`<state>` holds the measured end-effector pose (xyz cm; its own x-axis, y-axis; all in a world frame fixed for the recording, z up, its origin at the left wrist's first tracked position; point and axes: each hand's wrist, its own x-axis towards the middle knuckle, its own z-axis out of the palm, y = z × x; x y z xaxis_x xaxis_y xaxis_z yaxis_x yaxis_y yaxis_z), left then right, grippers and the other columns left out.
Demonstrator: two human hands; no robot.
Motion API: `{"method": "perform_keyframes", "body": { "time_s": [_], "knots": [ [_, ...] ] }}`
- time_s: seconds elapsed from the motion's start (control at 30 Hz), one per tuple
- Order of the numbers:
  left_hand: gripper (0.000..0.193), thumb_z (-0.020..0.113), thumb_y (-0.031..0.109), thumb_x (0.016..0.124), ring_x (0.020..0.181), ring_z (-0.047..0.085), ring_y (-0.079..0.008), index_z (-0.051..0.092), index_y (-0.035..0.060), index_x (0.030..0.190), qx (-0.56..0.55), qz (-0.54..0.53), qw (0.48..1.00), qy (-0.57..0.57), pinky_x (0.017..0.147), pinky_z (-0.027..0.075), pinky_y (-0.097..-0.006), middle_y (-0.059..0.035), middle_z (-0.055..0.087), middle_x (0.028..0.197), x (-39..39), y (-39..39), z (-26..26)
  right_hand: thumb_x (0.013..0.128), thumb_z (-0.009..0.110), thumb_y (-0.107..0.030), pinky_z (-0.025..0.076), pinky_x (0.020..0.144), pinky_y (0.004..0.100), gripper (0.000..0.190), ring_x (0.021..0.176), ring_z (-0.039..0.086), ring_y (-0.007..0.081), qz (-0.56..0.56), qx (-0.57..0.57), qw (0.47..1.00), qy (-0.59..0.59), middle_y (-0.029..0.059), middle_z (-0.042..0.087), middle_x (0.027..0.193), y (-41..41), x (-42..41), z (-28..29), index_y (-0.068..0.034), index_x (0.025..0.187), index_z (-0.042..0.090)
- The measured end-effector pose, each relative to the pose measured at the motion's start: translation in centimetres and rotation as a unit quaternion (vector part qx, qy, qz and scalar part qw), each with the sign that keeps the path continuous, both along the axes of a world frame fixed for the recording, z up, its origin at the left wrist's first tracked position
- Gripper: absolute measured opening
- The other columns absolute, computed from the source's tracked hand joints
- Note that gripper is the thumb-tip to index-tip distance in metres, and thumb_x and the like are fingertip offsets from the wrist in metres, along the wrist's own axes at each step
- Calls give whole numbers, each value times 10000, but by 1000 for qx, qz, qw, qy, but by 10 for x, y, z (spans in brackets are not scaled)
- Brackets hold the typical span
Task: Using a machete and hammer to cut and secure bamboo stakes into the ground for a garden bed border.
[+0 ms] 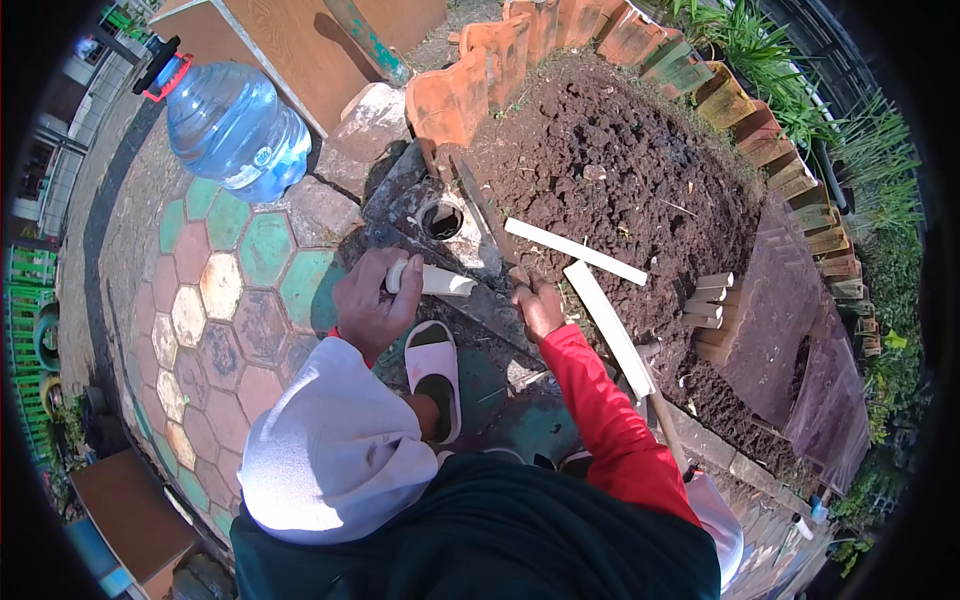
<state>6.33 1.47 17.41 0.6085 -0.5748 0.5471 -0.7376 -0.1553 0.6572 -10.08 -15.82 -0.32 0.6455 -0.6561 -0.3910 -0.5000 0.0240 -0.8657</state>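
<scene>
My left hand (379,300) grips one end of a short pale strip, perhaps split bamboo (442,282), which points right. Closed around the handle of a long-bladed knife, likely a machete (480,202), is my right hand (538,306); the blade slants up and left beside a round hole (442,220) in pale masonry. Two longer pale strips lie to the right of my right hand, one across the soil edge (576,250) and one slanting down (609,327). The strip in my left hand and the blade are apart.
Dark soil (615,165) lies inside a border of upright clay roof tiles (446,97). A large water bottle (232,127) stands on the left paving near a wooden board (292,52). Several pale pieces (709,300) and a translucent sheet (780,315) are at the right. A wooden pole (667,427) lies near my right sleeve.
</scene>
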Motion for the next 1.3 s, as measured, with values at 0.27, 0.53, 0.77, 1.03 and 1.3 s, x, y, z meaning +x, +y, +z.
{"method": "perform_keyframes", "body": {
  "time_s": [0.27,0.53,0.77,1.03,1.3],
  "knots": [
    [92,666,41,811,557,614,-227,579,17,827,-21,1,999,-31,501,473,-310,-127,629,727,-5,-12,1,836,624,-274,487,630,416,253,714,642,350,34,-89,993,-73,189,628,763,106,-38,117,-53,925,538],
    [80,668,49,827,487,542,-104,592,25,821,-26,7,998,-54,462,425,-253,-66,586,602,-6,-12,-3,811,595,-254,472,640,482,294,713,626,406,95,-180,978,-49,205,624,744,106,-35,115,-12,964,528],
    [76,664,50,833,486,534,-95,593,30,818,-42,18,995,-86,455,411,-254,-52,578,592,-1,-14,-9,796,603,-241,463,642,478,353,734,612,422,112,-131,985,24,222,608,753,91,-49,61,2,1025,490],
    [92,682,63,793,540,610,-216,592,49,805,12,-4,998,-55,491,469,-309,-108,625,687,-16,-5,-7,750,570,-146,446,643,499,284,736,577,454,88,-15,986,-140,230,584,727,94,-16,94,-28,970,433],
    [115,685,68,782,513,601,-238,577,48,816,28,4,999,-46,467,464,-303,-88,610,662,-13,-1,-7,740,573,-90,454,580,427,299,642,585,386,65,-104,985,-122,176,556,657,100,-22,98,-6,1000,449]
  ]
}}
